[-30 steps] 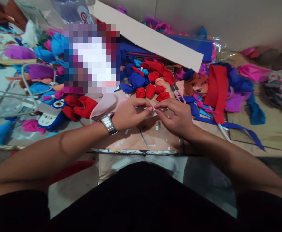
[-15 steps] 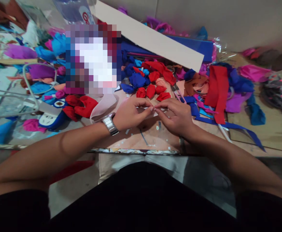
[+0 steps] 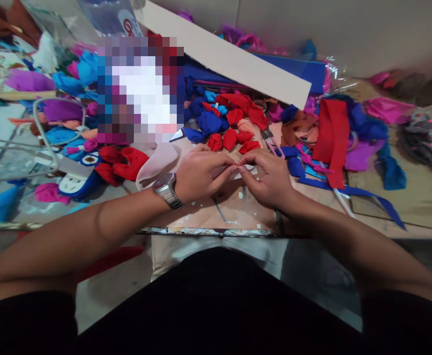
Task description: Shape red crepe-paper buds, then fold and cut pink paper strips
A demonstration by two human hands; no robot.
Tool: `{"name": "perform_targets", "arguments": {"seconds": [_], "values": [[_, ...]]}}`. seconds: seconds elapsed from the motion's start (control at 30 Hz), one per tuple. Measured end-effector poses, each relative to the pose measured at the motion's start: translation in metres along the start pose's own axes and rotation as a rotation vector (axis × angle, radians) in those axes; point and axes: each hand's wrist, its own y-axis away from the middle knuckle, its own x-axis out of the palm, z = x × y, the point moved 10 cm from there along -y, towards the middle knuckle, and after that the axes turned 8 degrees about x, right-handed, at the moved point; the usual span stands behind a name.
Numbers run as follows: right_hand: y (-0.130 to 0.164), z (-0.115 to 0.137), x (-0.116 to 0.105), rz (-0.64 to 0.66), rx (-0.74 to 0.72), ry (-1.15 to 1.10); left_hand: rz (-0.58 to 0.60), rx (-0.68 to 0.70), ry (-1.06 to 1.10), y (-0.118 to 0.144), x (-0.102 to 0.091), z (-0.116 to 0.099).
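Observation:
Over the near middle of the table, my left hand (image 3: 204,172) and my right hand (image 3: 270,177) meet at the fingertips. Each is closed in a pinch of thumb and forefinger. Whatever lies between the tips is too small to make out; a whitish sliver (image 3: 251,169) shows just beside my right fingers. A wristwatch (image 3: 169,190) is on my left wrist. Right beyond my hands lie several red crepe-paper buds (image 3: 230,140), with a bunch of dark blue ones (image 3: 209,122) behind them. A pale pink strip (image 3: 159,162) curves out next to my left hand.
Scissors (image 3: 273,143) lie beyond my right hand, near a long red strip (image 3: 332,143). To the left are a blue-and-white power strip (image 3: 81,182) and a grey cable (image 3: 34,118). A long white board (image 3: 231,54) slants across the back. A bottle (image 3: 108,17) stands at back left.
My hands stay pinched together at nearly the same spot. The left hand has rolled slightly, so more of the watch face shows. The view has shifted a little.

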Motion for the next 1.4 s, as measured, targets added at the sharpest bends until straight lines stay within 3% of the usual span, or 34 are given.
{"name": "perform_targets", "arguments": {"seconds": [0.47,0.87,1.13,1.4], "values": [[-0.0012,-0.0006,-0.0016,-0.011,-0.011,-0.017,0.076,-0.006,-0.012,-0.0003,0.0041,-0.001],[-0.0018,-0.0056,0.0051,0.051,0.025,-0.008,0.046,-0.016,0.038,-0.0008,0.0023,-0.0003],[0.0002,-0.0043,0.0005,0.015,0.002,-0.029,0.065,-0.102,0.116,-0.0002,0.0037,0.0063],[-0.0003,-0.0006,-0.0006,0.0,-0.018,-0.027,0.054,-0.099,0.161,-0.0018,0.0025,0.0053]]}}
